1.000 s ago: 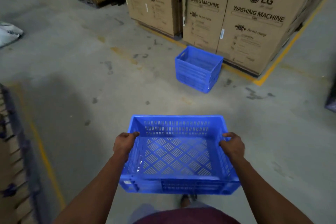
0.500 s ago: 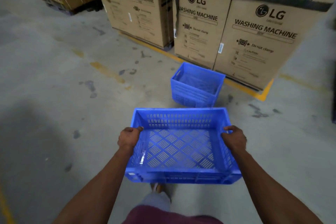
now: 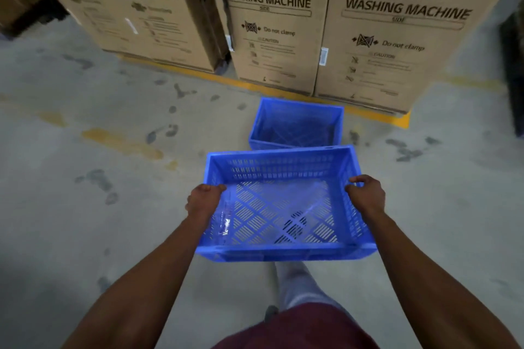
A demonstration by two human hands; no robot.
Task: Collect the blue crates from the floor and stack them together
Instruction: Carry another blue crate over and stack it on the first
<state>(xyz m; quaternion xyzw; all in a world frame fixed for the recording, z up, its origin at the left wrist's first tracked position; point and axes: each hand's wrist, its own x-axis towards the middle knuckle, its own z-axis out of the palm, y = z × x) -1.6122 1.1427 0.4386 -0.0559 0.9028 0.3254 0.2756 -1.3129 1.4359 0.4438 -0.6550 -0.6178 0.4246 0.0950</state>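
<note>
The washing-machine cartons (image 3: 397, 37) are standing in a row along a yellow floor line (image 3: 397, 119), w/ the floor crate (image 3: 296, 125) sitting on the concrete just in front of them, open side up, nothing visible inside. The carried crate (image 3: 283, 207) is hanging in the air on the near side of the floor crate, its far rim overlapping the floor crate's near wall in the view — whether they are touching I cannot tell. It looks light & stiff: perforated plastic, empty, thick rim, so prob. easy to lift but hard-edged & a bit slick. The rim at the two short sides looks like the best place to take hold, and that is where the hands are gripping. Left hand (image 3: 204, 200) is curling round the left rim, fingers wrapped over the edge; right hand (image 3: 367, 194) is doing the same on the right rim, thumb inside. The crate is tilting slightly toward the person. Nothing is standing between the two crates — only the cartons, close behind the floor crate, could be limiting room on the far side. A foot (image 3: 270, 313) is stepping below the carried crate.
</note>
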